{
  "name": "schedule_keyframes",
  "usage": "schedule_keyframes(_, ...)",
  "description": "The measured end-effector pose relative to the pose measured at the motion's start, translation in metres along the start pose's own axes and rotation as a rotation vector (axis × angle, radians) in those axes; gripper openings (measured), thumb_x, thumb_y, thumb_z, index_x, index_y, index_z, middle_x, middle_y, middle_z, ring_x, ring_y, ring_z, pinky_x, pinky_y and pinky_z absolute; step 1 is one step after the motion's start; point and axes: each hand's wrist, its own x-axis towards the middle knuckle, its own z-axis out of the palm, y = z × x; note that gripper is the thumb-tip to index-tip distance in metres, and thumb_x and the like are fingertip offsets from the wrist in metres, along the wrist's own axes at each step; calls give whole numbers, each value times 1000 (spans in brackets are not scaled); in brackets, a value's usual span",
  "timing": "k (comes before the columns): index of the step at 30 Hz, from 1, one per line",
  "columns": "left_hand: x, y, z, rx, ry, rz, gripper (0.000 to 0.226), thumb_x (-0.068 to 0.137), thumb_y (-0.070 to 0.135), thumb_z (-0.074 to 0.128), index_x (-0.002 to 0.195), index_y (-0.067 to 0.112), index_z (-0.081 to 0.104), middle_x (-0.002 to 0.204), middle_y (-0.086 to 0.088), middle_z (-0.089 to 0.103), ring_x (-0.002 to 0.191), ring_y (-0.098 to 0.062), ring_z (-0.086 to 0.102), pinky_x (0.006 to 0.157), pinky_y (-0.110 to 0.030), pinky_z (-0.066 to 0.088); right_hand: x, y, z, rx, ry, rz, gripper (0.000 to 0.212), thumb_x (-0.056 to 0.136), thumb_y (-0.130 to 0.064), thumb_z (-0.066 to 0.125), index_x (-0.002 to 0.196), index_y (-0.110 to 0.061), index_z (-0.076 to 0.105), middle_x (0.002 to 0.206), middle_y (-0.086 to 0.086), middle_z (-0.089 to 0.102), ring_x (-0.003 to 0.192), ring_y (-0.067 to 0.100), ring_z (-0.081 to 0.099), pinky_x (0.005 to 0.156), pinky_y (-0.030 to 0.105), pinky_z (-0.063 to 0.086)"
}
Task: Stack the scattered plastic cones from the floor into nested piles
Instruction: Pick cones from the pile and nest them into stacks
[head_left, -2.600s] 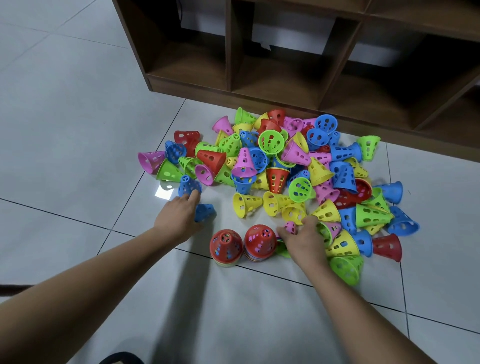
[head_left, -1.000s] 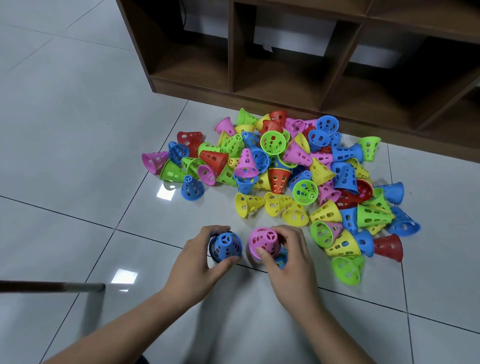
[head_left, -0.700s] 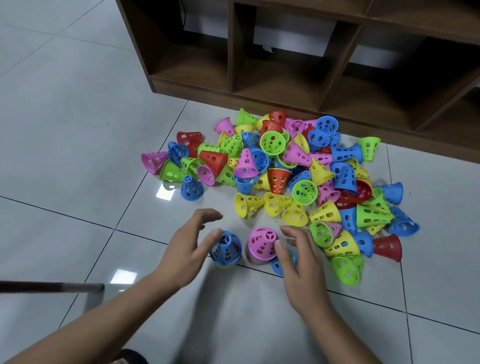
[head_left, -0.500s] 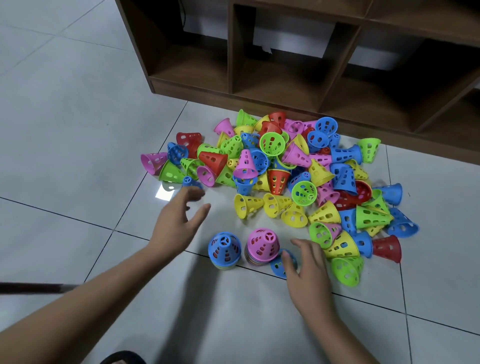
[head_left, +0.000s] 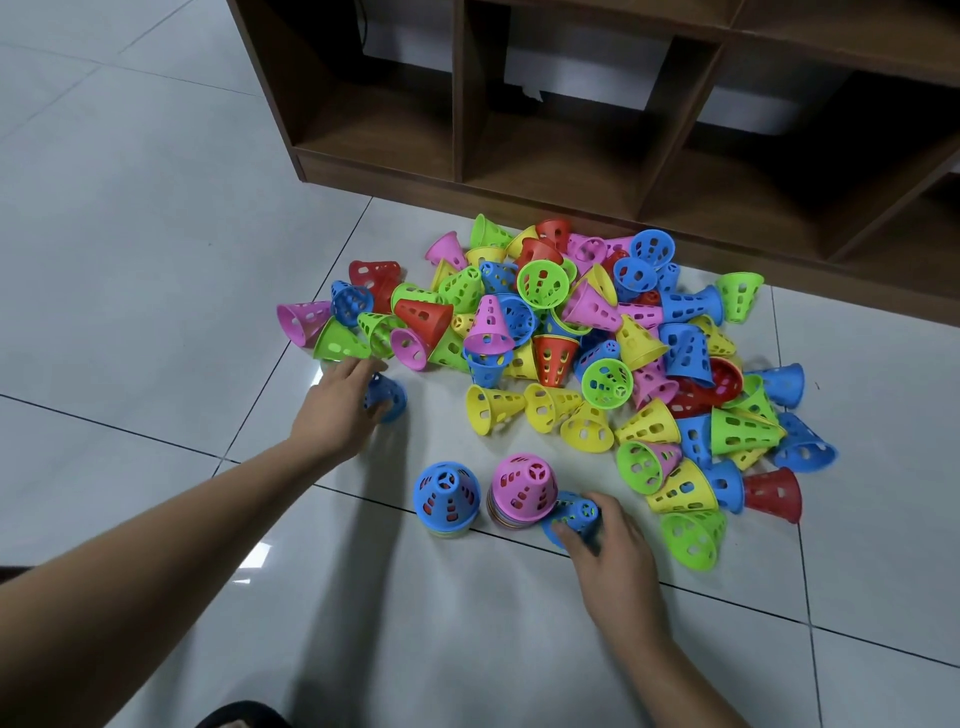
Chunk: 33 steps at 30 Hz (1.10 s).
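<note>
Two nested piles stand rim-down, just beside one another, on the floor (head_left: 156, 218) close to the person: a blue-topped pile (head_left: 447, 499) on the left and a pink-topped pile (head_left: 522, 491) on the right. Each shows rims of other colours below its top cone. Against the right side of the pink-topped pile lies the near blue cone (head_left: 574, 512), tipped on its side. The right hand (head_left: 608, 551) is curled over it, thumb and fingertips pinching its wall. Farther out to the left, just clear of the heap's near edge, sits the far blue cone (head_left: 389, 397). The left hand (head_left: 335, 408) lies against it with fingers only slightly bent, and hides whether a grip has closed. Beyond both, the heap of loose cones (head_left: 571, 338) in pink, green, yellow, red and blue spreads in front of a brown shelf unit (head_left: 467, 130), most cones lying on their sides or over one another. Step in hand, as judged: picking up one cone per hand to feed the two piles. The task appears to be at an early stage, since the heap far outnumbers what is stacked. The next move calls for turning each cone rim-down, centring it over a pile top and pressing it down straight, because a tilted cone would likely jam or topple the pile beside it.
</note>
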Motion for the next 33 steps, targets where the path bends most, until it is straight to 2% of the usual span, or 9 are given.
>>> schedule_keyframes(5,-22,-1,15,-129,-22,-55,43,93,25,78,133,24,62,130,1,65,114,-26,65,86,-33,45,0,-13,-14,33,88,-21,44,91,-48,78,130,-37,60,125,-10,60,113,7,57,90,30,53)
schedule_keyframes(9,-43,6,14,-329,6,-148,35,90,27,84,120,29,66,116,11,67,111,-15,63,88,-33,48,-1,-38,-30,159,164,-15,48,91,-46,78,135,-33,62,127,-14,55,120,2,51,97,27,44)
schedule_keyframes(12,-55,12,3,-384,57,-133,33,91,39,83,120,33,68,116,18,70,108,-5,63,93,-38,54,0,-55,-41,216,218,-30,51,92,-45,74,138,-27,62,129,-14,55,124,2,49,101,24,40)
schedule_keyframes(18,-78,60,-40,-559,153,-80,32,101,51,66,123,31,56,116,15,74,109,-9,69,86,-35,54,-4,-89,-55,350,259,-80,47,99,-56,66,142,-39,53,131,-6,63,119,10,62,92,22,49)
schedule_keyframes(21,-96,85,-58,-586,215,-3,30,103,48,61,125,28,53,115,16,73,106,-3,68,81,-21,49,-7,-107,-58,362,272,-132,52,99,-57,63,144,-34,53,131,-9,63,120,6,60,94,10,44)
schedule_keyframes(24,-114,103,-65,-586,232,83,25,106,45,62,123,29,54,115,19,71,92,0,66,74,-10,43,-9,-120,-59,353,267,-178,56,99,-55,61,148,-28,53,133,-9,62,122,8,60,96,16,46)
schedule_keyframes(26,-123,107,-63,-557,197,128,28,101,51,61,121,33,55,116,20,69,96,-3,67,78,-11,45,-10,-125,-57,329,242,-217,53,100,-49,64,147,-27,54,132,-12,61,123,7,58,99,20,45)
schedule_keyframes(30,-128,102,-47,-435,89,217,33,98,60,62,120,36,57,116,22,63,106,-8,64,89,-20,49,-7,-122,-45,221,131,-279,49,100,-38,71,144,-27,56,128,-17,56,125,0,51,101,13,40)
schedule_keyframes(33,-130,94,-28,-356,19,294,37,97,62,65,122,35,59,118,22,60,107,-5,61,91,-31,53,-4,-109,-32,106,-7,-276,41,97,-37,75,135,-33,58,128,-24,56,122,4,52,100,25,47)
